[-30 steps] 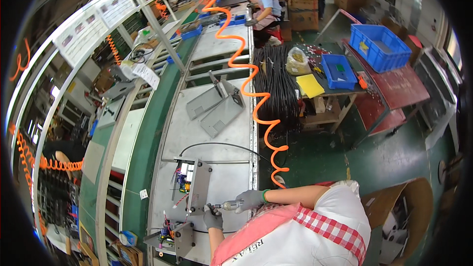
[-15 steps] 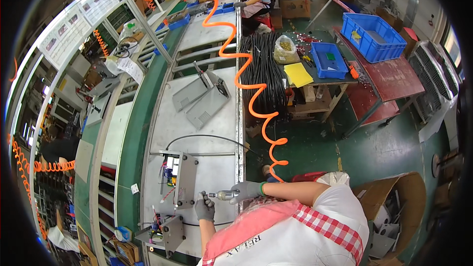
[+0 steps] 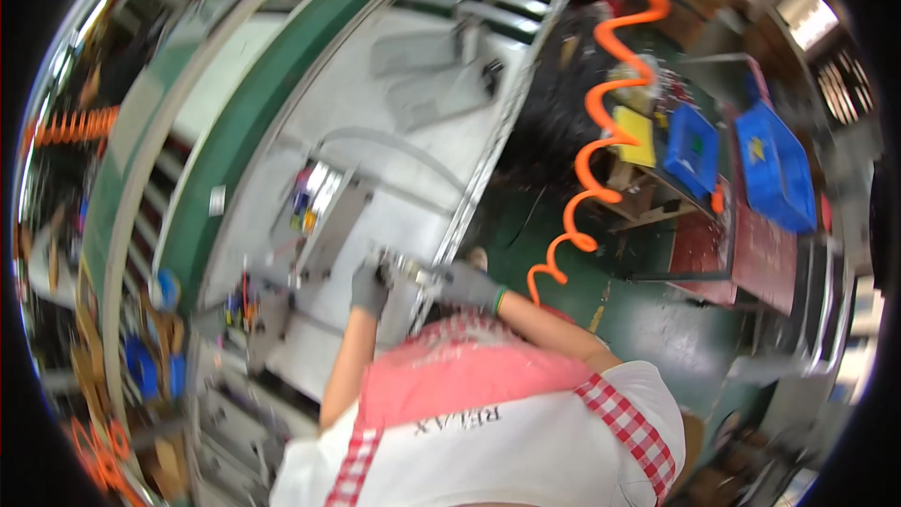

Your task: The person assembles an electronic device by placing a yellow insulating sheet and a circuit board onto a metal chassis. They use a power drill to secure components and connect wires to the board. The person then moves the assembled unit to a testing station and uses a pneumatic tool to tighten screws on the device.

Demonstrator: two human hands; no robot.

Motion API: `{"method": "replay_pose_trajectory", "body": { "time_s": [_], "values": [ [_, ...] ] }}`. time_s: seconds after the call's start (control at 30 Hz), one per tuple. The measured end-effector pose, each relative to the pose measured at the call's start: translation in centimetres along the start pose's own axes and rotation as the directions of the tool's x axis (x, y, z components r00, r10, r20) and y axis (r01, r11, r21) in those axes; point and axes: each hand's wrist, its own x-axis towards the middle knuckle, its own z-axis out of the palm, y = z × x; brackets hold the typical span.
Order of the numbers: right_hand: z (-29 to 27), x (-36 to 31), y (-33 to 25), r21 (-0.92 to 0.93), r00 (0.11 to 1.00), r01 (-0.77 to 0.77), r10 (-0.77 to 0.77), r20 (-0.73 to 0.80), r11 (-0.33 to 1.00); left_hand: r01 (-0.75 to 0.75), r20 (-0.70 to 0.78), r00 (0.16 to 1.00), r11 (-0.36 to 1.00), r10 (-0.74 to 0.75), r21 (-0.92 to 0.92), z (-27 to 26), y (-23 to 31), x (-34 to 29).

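In my gloved right hand [image 3: 466, 284] is a silver air screwdriver [image 3: 409, 268], held over the near side of the pale work surface [image 3: 394, 216] and pointing left. My gloved left hand [image 3: 370, 288] is closed right by the tool's tip; whatever its fingers hold is too small and blurred to make out. Just beyond my left hand stands a grey metal housing [image 3: 336, 230] with coloured wires and parts on its left side. A second grey housing [image 3: 269, 327] with wires sits nearer me, to the left of my left hand.
Two grey metal panels [image 3: 436, 94] lie farther up the line. A black cable [image 3: 394, 144] arches over the surface beyond the housing. An orange coiled air hose [image 3: 601, 145] hangs to the right. Blue bins [image 3: 775, 169] and yellow sheets [image 3: 634, 136] rest on tables at the right.
The view has swung, so the bench now slants across it. Both hands stay close together around the screwdriver's tip, beside the housing. The picture is blurred by motion.
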Motion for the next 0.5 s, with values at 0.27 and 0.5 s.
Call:
{"method": "replay_pose_trajectory", "body": {
  "time_s": [0.27,0.5],
  "values": [
    [-3.6,4.6,-2.2,-0.083,0.985,-0.015,0.0,-0.173,0.996,-0.186,-0.121,0.753,0.385,0.647,0.904,5.4,12.7,0.8],
    [-4.0,9.9,-2.7,-0.191,0.995,0.016,-0.035,-0.098,0.982,0.122,-0.044,0.612,-0.039,0.789,0.992,3.9,16.1,10.7]
  ]
}}
